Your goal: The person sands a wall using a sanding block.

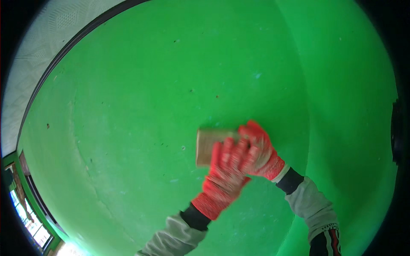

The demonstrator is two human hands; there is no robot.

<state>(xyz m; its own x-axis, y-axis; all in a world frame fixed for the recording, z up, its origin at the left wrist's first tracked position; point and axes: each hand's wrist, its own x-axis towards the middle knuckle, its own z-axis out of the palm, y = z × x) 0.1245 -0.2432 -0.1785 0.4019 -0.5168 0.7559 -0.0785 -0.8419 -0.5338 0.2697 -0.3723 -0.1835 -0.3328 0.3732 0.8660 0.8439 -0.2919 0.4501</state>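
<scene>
A flat, rectangular tan block or board [205, 147], slightly blurred, lies against a green painted wall [144, 80]. My left hand [229, 163], in a red knitted work glove, presses on the block's right part with fingers spread. Beside it, my right hand [261, 152], gloved alike, is curled at the block's right end and seems to grip it; the left fingers partly cover it. What lies beneath both palms is hidden. Small pits, pale scuffs and dark specks mark the paint around the block.
Dark trim [64, 51] runs between the wall and a patterned white ceiling [35, 57] at the upper left. A long crack [86, 169] crosses the wall's left part. At the lower left is a window [33, 220]. A wall corner [309, 128] runs down right of my hands; a dark object [396, 132] is farther right.
</scene>
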